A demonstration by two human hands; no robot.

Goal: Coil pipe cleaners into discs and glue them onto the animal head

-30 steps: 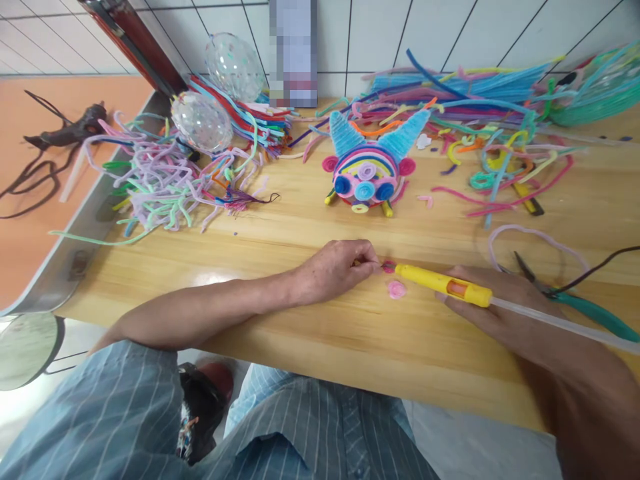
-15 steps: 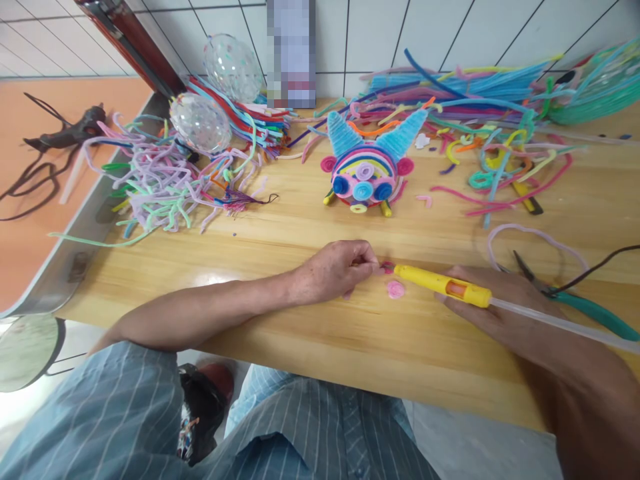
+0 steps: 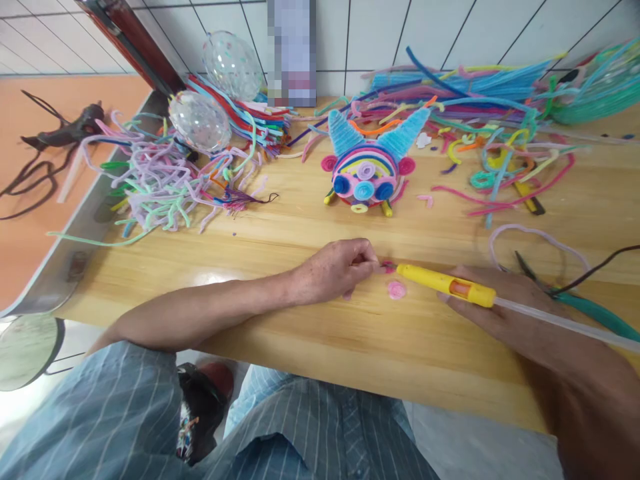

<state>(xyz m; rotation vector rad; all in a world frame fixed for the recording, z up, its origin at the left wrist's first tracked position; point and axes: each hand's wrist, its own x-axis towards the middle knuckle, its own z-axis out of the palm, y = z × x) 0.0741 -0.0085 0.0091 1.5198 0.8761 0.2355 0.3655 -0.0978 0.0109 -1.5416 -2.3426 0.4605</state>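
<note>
My left hand pinches a small dark pink piece of pipe cleaner just above the table. Against that piece, or very near it, is the nozzle of a yellow hot glue gun, which my right hand grips; a clear glue stick sticks out of its back end. Just below the nozzle a flat pink coil lies on the wood. Beyond my hands stands a pipe-cleaner figure with light blue horns, a striped forehead and coiled blue eyes.
Green-handled pliers and a lilac pipe-cleaner loop lie by my right hand. Loose pipe cleaners heap up at left, beside clear speckled balls. Blue bundles lie along the wall. A black glue gun rests far left.
The glue gun and my right hand have shifted very slightly to the right. My left hand keeps its pinch on the dark pink piece, almost still.
</note>
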